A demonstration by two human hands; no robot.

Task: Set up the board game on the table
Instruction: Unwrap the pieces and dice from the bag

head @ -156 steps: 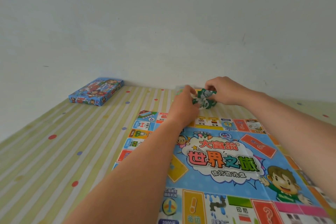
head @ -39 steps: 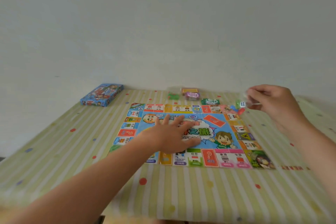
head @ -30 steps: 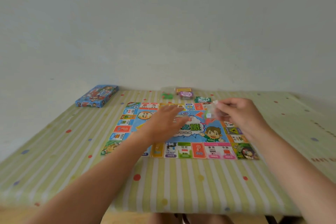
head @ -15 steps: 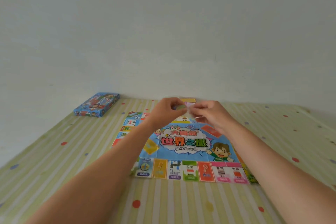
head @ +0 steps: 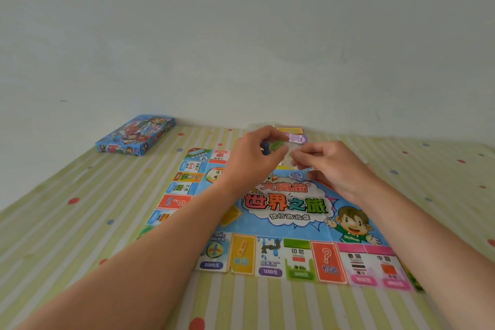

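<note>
**Head view (sole view)**

- Game board (head: 289,206): unfolded flat on the striped table (head: 80,236), printed side up, near edge towards you.
- Clear packet (head: 277,145): small, with green and blue pieces showing inside. It is held in the air over the board's far edge, between your hands.
- Left hand (head: 254,161): fingers curled, pinching the packet's left end.
- Right hand (head: 332,166): thumb and fingertips pinch the right end. Which part of the film they hold is too blurred to tell.
- Card stacks (head: 294,134): purple and yellow, on the table just beyond the board, partly hidden by your hands.
- Game box (head: 136,135): closed, far left near the wall, well apart from the board.

**Step in hand, as judged:** opening the packet.
- Keep it low over the board's middle, so loose pieces land on the print and do not roll off the table.
- Part the film slowly, with your left hand cupped beneath the contents.
- Tip the pieces out gently rather than shaking them.
</note>
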